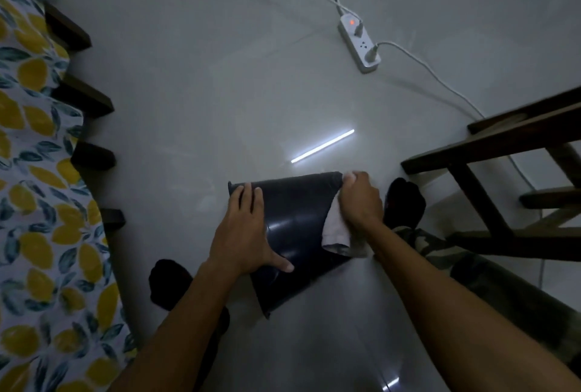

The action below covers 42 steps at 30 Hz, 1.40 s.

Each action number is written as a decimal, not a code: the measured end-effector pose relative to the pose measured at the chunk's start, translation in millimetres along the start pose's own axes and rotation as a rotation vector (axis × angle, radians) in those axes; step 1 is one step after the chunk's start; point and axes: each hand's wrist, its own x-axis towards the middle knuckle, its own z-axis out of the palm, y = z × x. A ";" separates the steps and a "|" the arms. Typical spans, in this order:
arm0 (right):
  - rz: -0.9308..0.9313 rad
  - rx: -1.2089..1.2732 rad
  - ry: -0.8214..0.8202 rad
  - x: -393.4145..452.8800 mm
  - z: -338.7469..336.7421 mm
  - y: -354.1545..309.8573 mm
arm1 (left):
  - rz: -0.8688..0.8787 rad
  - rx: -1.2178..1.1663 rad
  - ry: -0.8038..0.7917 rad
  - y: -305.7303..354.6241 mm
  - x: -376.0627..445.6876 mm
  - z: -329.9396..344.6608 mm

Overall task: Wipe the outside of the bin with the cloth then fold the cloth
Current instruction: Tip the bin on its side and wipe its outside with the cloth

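Bin [295, 218] lies on floor between the hands. Left hand [245, 228] is pressed flat on it; right hand [361, 200] is closed on cloth [336, 231]. Long overlapping strokes advised, bin rotated between passes.

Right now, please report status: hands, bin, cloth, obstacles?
Left hand flat on bin, steadying. Right hand shut on cloth, wiping bin's side. Nothing blocking.

Part of the dark shiny plastic bin [295, 218] is hidden under the left hand [243, 231] and the crumpled white cloth [336, 228]. Much of that cloth is covered by the right hand [361, 200]. The lemon-patterned fabric [37, 190] is cut off at the left edge.
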 end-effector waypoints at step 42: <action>-0.621 -0.517 0.006 -28.3 96.9 -36.3 | -0.137 -0.003 0.139 -12.8 -49.5 46.3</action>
